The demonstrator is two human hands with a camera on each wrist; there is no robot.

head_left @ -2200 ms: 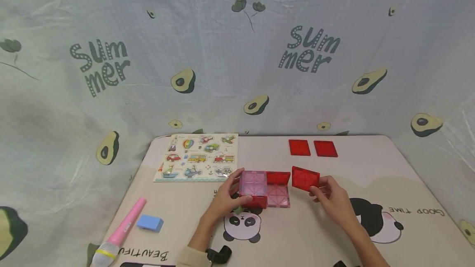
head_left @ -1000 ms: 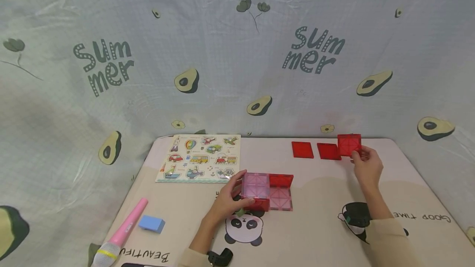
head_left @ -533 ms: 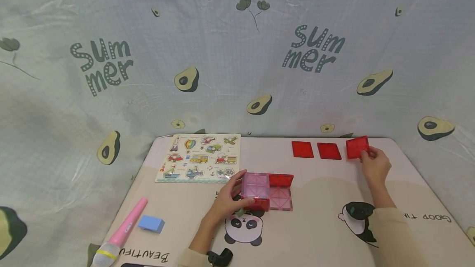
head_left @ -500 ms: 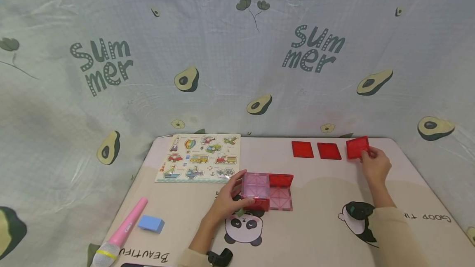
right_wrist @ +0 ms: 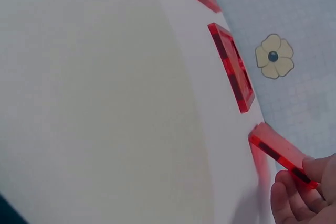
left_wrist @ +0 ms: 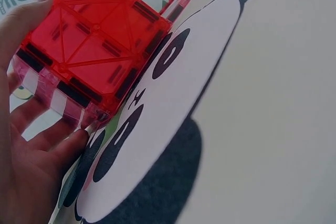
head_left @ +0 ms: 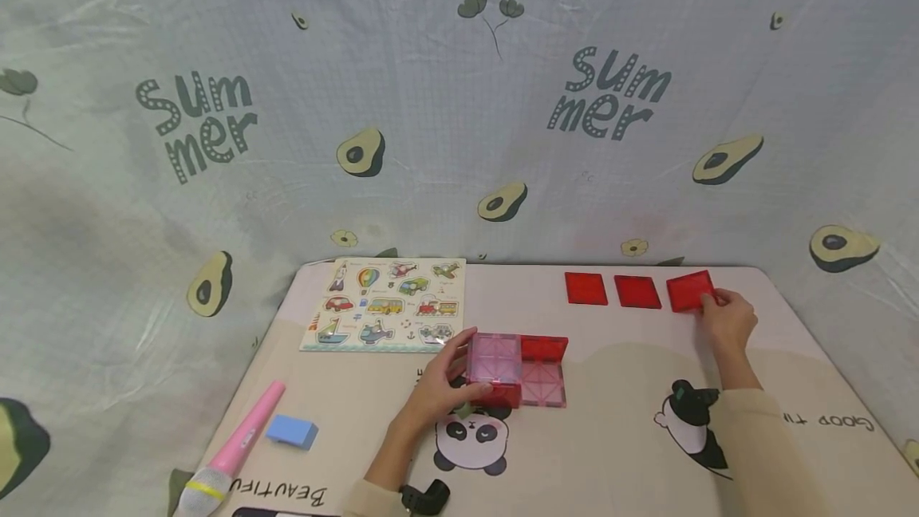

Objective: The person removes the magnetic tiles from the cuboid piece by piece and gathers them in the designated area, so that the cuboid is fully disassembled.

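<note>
My left hand (head_left: 439, 389) grips a small box built of magnetic tiles (head_left: 495, 357), thumb on its red front and fingers round its left side. The box has a pink top; in the left wrist view its red face (left_wrist: 97, 35) shows black magnet strips. Joined on its right are a flat pink tile (head_left: 543, 384) and an upright red tile (head_left: 543, 348). At the back right, my right hand (head_left: 728, 324) pinches a red square magnetic tile (head_left: 689, 292) by its right corner. In the right wrist view that tile (right_wrist: 281, 153) is tilted, one end close to the table.
Two red tiles (head_left: 585, 289) (head_left: 636, 292) lie flat in a row left of the right hand. A vehicle puzzle board (head_left: 384, 305) lies at the back left. A pink toy microphone (head_left: 233, 449) and a blue block (head_left: 292, 432) lie at the front left. A printed cloth (head_left: 459, 102) hangs behind.
My right hand has carried the red tile from beside the box to the back right, then lowered it at the end of the row. The left hand still holds the box.
</note>
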